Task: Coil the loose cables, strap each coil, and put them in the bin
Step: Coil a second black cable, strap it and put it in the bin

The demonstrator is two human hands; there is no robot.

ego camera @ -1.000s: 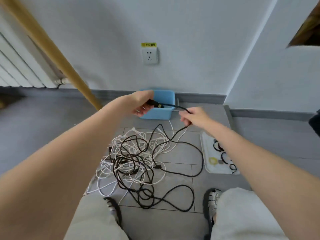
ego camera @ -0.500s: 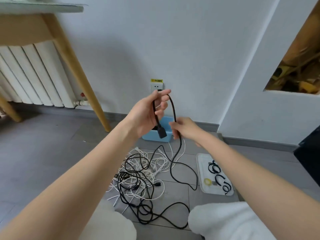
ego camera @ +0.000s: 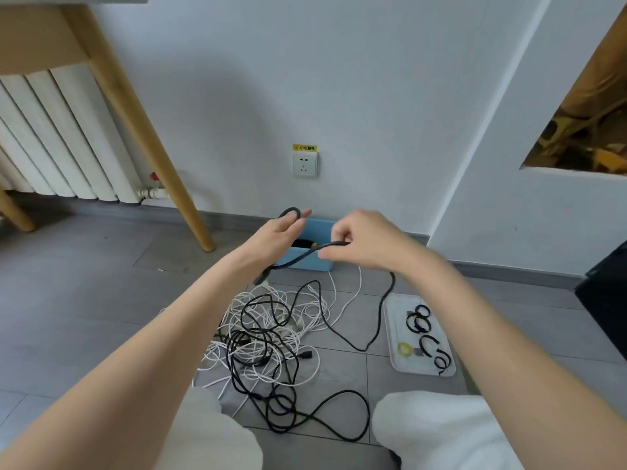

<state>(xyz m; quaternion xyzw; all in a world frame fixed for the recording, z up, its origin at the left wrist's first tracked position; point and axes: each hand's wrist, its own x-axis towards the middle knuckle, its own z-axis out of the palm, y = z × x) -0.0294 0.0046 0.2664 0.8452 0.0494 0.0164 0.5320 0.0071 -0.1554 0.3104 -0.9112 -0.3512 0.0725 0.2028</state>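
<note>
Grey tile floor (ego camera: 84, 300), white wall (ego camera: 305, 79), radiator (ego camera: 61, 137), wooden table leg (ego camera: 146, 130), socket (ego camera: 305, 165).

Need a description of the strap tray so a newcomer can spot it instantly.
Start at the wall socket and drop to the blue bin on the floor below it. The tray lies on the grey tiles right of the cable tangle. It is flat, white and rectangular, and alone holds black straps and a yellow ring.

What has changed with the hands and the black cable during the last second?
The left hand first raised the plug end, and the black cable now loops over its fingers. The right hand moved closer to the left hand and pinches the cable, laying the first turn. The tangled pile, blue bin and tray stayed.
</note>
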